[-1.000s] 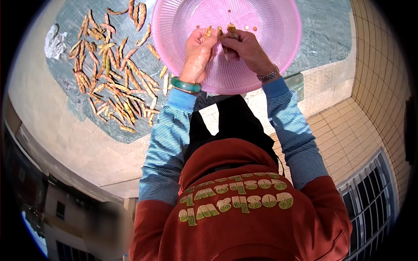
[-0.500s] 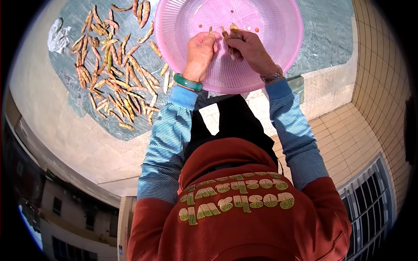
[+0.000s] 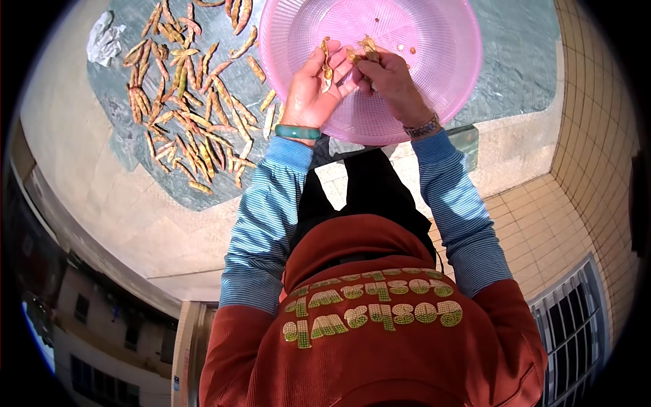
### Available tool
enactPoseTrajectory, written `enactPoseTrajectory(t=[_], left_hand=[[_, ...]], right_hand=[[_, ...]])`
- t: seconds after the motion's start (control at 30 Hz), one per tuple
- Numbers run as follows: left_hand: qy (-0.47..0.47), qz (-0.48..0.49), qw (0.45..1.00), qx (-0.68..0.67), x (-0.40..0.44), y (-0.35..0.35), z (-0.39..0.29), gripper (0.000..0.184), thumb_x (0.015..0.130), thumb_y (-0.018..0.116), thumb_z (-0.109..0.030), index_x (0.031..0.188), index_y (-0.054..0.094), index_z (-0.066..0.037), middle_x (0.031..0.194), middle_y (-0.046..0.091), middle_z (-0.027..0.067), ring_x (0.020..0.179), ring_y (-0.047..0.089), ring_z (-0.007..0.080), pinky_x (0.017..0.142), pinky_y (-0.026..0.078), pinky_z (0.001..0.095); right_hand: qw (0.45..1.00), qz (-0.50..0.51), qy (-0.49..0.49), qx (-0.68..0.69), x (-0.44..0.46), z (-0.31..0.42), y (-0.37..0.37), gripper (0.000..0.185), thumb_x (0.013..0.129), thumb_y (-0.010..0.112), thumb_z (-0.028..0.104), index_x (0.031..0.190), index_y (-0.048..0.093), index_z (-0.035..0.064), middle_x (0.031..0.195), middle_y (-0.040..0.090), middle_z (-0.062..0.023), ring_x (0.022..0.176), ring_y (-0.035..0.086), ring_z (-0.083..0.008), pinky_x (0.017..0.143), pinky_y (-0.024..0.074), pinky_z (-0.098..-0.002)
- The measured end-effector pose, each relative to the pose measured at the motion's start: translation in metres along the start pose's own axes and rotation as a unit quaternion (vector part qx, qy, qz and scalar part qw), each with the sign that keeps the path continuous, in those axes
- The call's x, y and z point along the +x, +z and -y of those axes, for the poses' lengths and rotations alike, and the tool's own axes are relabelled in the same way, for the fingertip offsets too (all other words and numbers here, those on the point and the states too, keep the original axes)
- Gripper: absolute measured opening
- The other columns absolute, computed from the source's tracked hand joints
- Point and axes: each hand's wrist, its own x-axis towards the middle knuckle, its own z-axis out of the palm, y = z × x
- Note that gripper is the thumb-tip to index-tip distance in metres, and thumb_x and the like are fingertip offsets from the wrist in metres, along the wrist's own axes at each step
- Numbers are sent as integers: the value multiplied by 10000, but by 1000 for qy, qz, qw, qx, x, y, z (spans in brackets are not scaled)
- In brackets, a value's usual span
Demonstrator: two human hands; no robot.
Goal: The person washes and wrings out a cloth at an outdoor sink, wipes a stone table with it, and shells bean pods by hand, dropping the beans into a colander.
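Note:
Above the pink plastic colander (image 3: 468, 57), my left hand (image 3: 308, 102) is turned palm up and holds an opened, dry bean pod (image 3: 327, 66) along its fingers. Close beside it, my right hand (image 3: 395, 85) is closed around some withered, tan bean pods (image 3: 369, 46), whose ends stick out past the thumb and fingers. A few small beans (image 3: 413, 50) lie in the colander below. To the left, many yellow and reddish bean pods (image 3: 182, 81) are spread loosely over a green sheet (image 3: 108, 102).
A crumpled white plastic bag or tissue (image 3: 105, 39) lies at the sheet's left edge. A low pale ledge (image 3: 512, 146) runs under the sheet. Tiled wall (image 3: 590, 88) rises on the right, with a barred window (image 3: 576, 332) lower down.
My left hand has turned palm up and its fingers have opened out, showing the split pod. My right hand still grips its pods. The view has shifted slightly.

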Motion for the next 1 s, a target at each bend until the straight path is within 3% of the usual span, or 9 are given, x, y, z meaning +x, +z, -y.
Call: enactPoseTrajectory(t=[0.13,0.5,0.57,0.6,0.73,0.83,0.9,0.97,1.0], left_hand=[[16,37,999,7,-3,3,7,306,969,350,-290,1111,493,-60,1040,592,84,961,565,201,790,475,371],[86,-116,982,120,5,2,17,313,930,458,-294,911,560,1,800,598,85,718,571,168,675,467,287],[215,-267,848,404,-3,10,22,277,904,491,-252,950,558,13,785,605,82,718,576,167,675,469,280],[279,-221,823,442,-13,5,17,203,862,541,-178,929,568,11,757,605,70,690,576,136,628,467,252],[381,-216,849,294,-52,-9,-12,102,828,601,-87,817,573,10,648,559,8,556,505,64,518,423,215],[454,-344,743,352,-57,-68,-52,97,829,599,-95,814,564,-6,654,536,-8,580,479,64,537,421,227],[450,-429,665,414,-52,-129,-80,110,757,616,-67,825,549,-12,694,558,83,605,534,185,563,440,317],[405,-502,493,583,-60,-156,-99,187,716,636,-73,850,520,-12,776,537,149,695,543,296,631,441,386],[400,-494,484,601,-62,-164,-104,220,707,643,-75,868,506,-14,811,521,163,741,531,328,661,434,407]], right_hand=[[998,-30,22,-51,1,-13,19,130,822,608,152,804,584,26,601,499,28,493,392,-14,429,289,-168],[991,19,122,-52,-24,4,23,148,807,562,118,846,570,-25,668,563,-46,539,497,-92,498,411,-228],[991,26,126,-37,-29,2,21,138,819,544,106,892,551,-11,691,582,-66,529,509,-106,497,426,-230],[993,21,112,-27,-33,3,22,137,824,536,93,907,542,-16,707,591,-77,529,515,-109,494,428,-229],[993,53,109,-9,-40,4,31,186,827,506,14,1002,521,-47,753,608,-95,583,562,-121,529,468,-222],[991,64,118,14,-49,5,56,264,818,494,-31,1081,510,-42,807,607,-83,656,597,-123,592,513,-223],[969,171,173,-38,-49,1,72,223,816,499,-29,1037,524,-17,825,594,-65,672,594,-113,611,518,-220],[966,201,162,-10,-49,-13,97,155,806,536,2,961,532,2,807,582,-50,678,588,-105,605,502,-214],[963,223,151,-19,-48,-18,112,124,794,563,21,912,524,10,795,574,-43,671,578,-97,593,489,-211]])
